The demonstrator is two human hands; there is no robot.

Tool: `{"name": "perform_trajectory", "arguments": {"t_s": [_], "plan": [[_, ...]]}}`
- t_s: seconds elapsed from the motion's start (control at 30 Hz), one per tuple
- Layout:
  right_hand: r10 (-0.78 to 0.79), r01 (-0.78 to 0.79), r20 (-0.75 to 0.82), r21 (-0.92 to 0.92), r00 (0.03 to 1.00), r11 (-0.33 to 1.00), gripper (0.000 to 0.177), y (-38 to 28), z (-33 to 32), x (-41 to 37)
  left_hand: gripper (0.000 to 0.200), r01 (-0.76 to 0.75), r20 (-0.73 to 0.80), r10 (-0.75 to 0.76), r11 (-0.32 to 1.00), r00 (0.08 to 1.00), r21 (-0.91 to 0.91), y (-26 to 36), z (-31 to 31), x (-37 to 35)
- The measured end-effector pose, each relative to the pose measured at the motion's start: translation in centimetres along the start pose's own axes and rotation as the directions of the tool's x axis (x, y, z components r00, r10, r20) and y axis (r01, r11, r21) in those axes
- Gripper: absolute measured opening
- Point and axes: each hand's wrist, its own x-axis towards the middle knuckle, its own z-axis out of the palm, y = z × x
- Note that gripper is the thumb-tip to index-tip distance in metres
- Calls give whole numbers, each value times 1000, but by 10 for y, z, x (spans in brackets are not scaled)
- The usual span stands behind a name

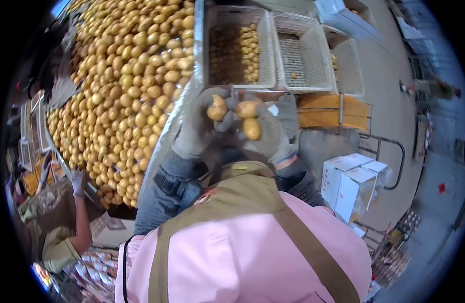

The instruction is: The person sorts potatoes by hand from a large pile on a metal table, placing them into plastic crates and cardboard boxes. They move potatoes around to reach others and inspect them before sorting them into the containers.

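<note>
In front of my chest, both hands wear grey work gloves. My left hand [194, 131] is closed around a potato [217, 107] that has a darker brown patch. Two potatoes, one above [247, 109] and one below [251, 129], sit in the fingers of my right hand [274, 134]. The hands are close together, beside the metal rim [174, 108] of a large sorting table. A deep heap of potatoes [126, 81] covers that table on my left. Some fingertips are hidden behind the potatoes.
Beyond my hands stand white plastic crates: one holds potatoes [250, 53], the middle crate [298, 48] has one small piece inside. An orange bin [333, 112], a cart handle [399, 161] and white cartons [351, 182] are to the right. A co-worker's gloved hand [77, 182] rests at the table's left edge.
</note>
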Motion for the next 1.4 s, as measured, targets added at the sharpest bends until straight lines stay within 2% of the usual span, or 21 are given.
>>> {"name": "perform_trajectory", "arguments": {"t_s": [0.1, 0.13, 0.23, 0.27, 0.37, 0.4, 0.43, 0.47, 0.5, 0.57, 0.7, 0.8, 0.87, 0.93, 1.07, 1.13, 1.17, 1.23, 1.3, 1.33, 1.4], "plan": [[-83, 100, 66, -319, 994, 942, 56, 1, -7, -6, 49, 15, 109, 0, 991, 994, -135, -4, 18, 0], [-152, 188, 113, -512, 982, 838, 58, -2, -10, -6, 60, 2, -14, -3, 998, 1000, -68, -6, 21, -4], [-153, 233, 176, -690, 972, 685, 67, -29, -13, 0, 67, -28, -67, 40, 985, 997, 172, -9, 28, -3], [-180, 236, 156, -731, 971, 640, 67, -26, -16, -2, 55, -83, -46, 101, 950, 994, 302, -10, 22, 0], [-126, 160, 101, -502, 987, 850, 62, -5, -18, -5, 39, -177, -15, 228, 794, 973, 582, -14, 20, -1], [59, -42, 121, -140, 991, 989, 53, 12, -20, -10, 27, -143, -99, 204, 892, 974, 430, -14, 36, -8], [249, -283, 136, 371, 959, 885, 45, 29, -23, -14, 23, -180, -42, 226, 863, 973, 472, -18, 21, -4], [423, -400, 147, 688, 894, 606, 37, 47, -25, -18, 23, -218, 16, 258, 778, 966, 589, -16, 12, -1], [480, -463, 223, 752, 848, 469, 32, 34, -36, -18, 26, -250, 48, 298, 690, 953, 679, -17, 5, -2], [477, -311, -100, 640, 873, 703, 35, -12, -59, -3, 38, -196, 20, 265, 658, 964, 727, -15, -11, -9], [467, -257, -129, 693, 875, 674, 37, -41, -213, 67, 39, -163, -15, 259, 651, 966, 741, -16, -48, -19], [130, 78, -487, 383, 864, 920, 32, -146, -312, 142, 38, -185, 34, 291, 511, 956, 840, -10, -38, -27], [-112, 228, -630, 106, 768, 968, 30, -195, -331, 168, 32, -149, -15, 264, 587, 964, 796, -9, -18, -31], [-228, 189, -622, -129, 749, 973, 27, -194, -317, 175, 27, -101, -78, 213, 716, 974, 691, -18, -37, -19], [46, -134, -208, -428, 977, 894, 23, -72, -201, 139, 32, -196, 2, 335, 547, 942, 814, -16, -1, -19], [216, -150, 95, -456, 972, 877, 22, 9, -115, 95, 37, -243, 128, 303, 379, 944, 893, -14, 9, -15], [226, -105, 250, -420, 941, 901, 24, 44, -76, 68, 53, -330, 297, 242, 111, 924, 937, -25, -13, -3], [81, 88, 476, -321, 876, 943, 32, 88, -29, 21, 66, -495, 525, 185, -185, 831, 849, -42, -33, 6], [-71, 200, 432, -259, 899, 945, 41, 100, -45, 4, 68, -403, 411, 170, -85, 895, 911, -41, -41, -2], [330, -300, 303, -141, 894, 943, 33, 28, -70, 8, 66, -334, 326, 162, 30, 931, 942, -33, -44, -10], [420, -456, -194, -523, 886, 720, 33, 8, -147, 26, 62, -216, 176, 180, 232, 968, 949, -25, -71, -23]]}}
